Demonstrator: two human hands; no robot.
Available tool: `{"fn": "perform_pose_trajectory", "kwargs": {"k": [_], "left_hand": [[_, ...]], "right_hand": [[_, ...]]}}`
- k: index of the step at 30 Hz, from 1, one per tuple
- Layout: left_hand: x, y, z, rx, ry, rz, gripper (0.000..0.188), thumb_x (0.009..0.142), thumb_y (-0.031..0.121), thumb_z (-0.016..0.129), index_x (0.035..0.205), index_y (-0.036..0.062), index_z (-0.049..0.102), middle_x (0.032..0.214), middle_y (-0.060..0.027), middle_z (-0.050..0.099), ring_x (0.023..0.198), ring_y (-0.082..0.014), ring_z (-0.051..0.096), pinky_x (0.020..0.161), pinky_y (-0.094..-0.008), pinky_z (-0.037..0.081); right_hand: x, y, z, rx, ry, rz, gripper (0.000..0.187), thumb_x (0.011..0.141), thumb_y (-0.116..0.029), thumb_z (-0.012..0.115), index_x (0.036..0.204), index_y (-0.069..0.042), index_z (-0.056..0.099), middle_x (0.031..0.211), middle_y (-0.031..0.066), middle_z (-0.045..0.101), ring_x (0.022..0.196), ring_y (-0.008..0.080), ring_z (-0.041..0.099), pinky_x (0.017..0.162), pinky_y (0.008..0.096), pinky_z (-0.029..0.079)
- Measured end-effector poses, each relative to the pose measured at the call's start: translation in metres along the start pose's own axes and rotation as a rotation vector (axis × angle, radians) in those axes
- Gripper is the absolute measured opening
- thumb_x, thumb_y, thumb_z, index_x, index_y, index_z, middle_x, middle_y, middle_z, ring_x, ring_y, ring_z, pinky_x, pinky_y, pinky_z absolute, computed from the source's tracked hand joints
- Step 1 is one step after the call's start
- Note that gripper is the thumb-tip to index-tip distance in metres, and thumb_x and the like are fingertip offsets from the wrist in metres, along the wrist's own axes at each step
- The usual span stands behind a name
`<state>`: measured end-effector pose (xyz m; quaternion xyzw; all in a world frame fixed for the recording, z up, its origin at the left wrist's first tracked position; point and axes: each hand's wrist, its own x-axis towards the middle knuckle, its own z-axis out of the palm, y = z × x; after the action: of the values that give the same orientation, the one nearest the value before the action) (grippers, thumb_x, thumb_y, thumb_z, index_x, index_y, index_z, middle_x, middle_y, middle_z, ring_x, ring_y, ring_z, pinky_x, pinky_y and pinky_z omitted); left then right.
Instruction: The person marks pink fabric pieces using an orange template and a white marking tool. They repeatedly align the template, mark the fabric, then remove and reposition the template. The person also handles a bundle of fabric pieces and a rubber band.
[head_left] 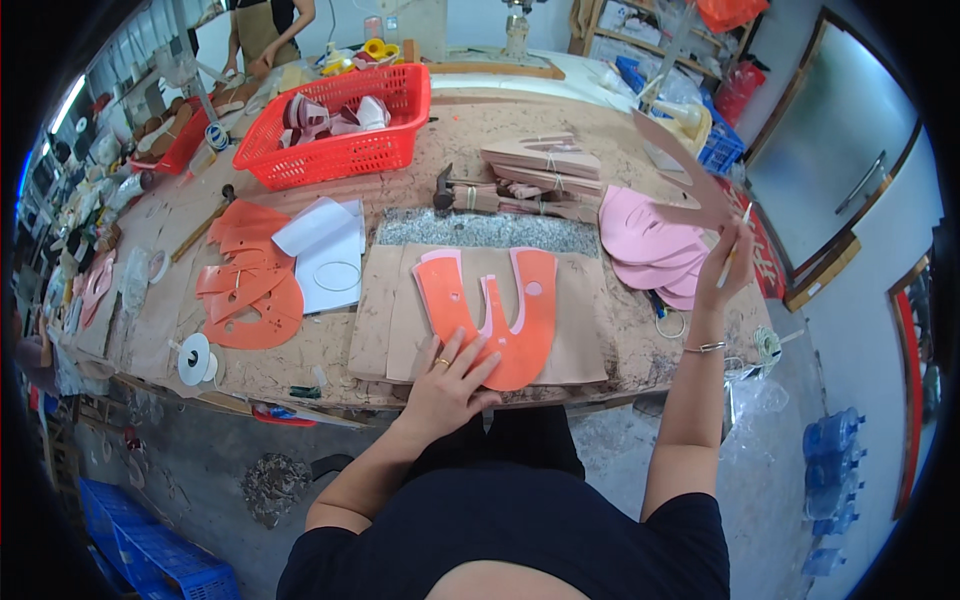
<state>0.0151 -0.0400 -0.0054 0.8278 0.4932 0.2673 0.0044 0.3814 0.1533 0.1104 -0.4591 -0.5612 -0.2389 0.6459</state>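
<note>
My left hand (450, 388) lies with fingers spread on the lower left of a U-shaped orange shoe-upper piece (528, 350). Pink edges of a similar cut piece (518, 270) show from under it, and both rest on a brown board (385, 320). Raised at the right, my right hand (728, 265) is closed on a thin brown pattern piece (688, 178) with long arms. A slim white pen (746, 213) also sticks out between those fingers. Below the brown piece lies a fanned stack of pink cut pieces (640, 235).
Orange cut pieces (265, 315) and white paper (335, 245) lie left, beside a white spool (195, 360). A hammer (444, 188) and banded brown bundles (545, 165) sit behind the board. Farther back stands a red basket (340, 158); another person (265, 35) is at far left.
</note>
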Motion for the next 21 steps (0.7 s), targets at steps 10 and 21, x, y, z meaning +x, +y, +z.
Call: {"fn": "perform_pose_trajectory", "kwargs": {"k": [10,21], "left_hand": [[-0.001,-0.005,-0.003,-0.016,-0.021,-0.049,0.056,0.085,0.049,0.069,0.129,0.0151,0.062,0.145,-0.0144,0.049,0.138,-0.0369,0.04,0.114,-0.0576,0.024],[0.014,-0.01,-0.014,-0.078,-0.093,-0.084,0.057,0.083,0.047,0.072,0.125,0.0115,0.061,0.144,-0.0144,0.049,0.139,-0.0402,0.036,0.116,-0.0589,0.022]], "right_hand": [[-0.122,-0.046,-0.015,0.227,-0.744,0.096,0.038,0.083,-0.012,0.076,0.118,-0.005,0.064,0.114,0.0165,0.069,0.105,0.0349,0.066,0.088,0.0418,0.052],[-0.153,-0.124,-0.024,0.347,-1.157,0.062,0.047,0.08,-0.027,0.079,0.12,-0.008,0.064,0.136,0.0164,0.059,0.134,0.041,0.046,0.11,0.0475,0.039]]}}
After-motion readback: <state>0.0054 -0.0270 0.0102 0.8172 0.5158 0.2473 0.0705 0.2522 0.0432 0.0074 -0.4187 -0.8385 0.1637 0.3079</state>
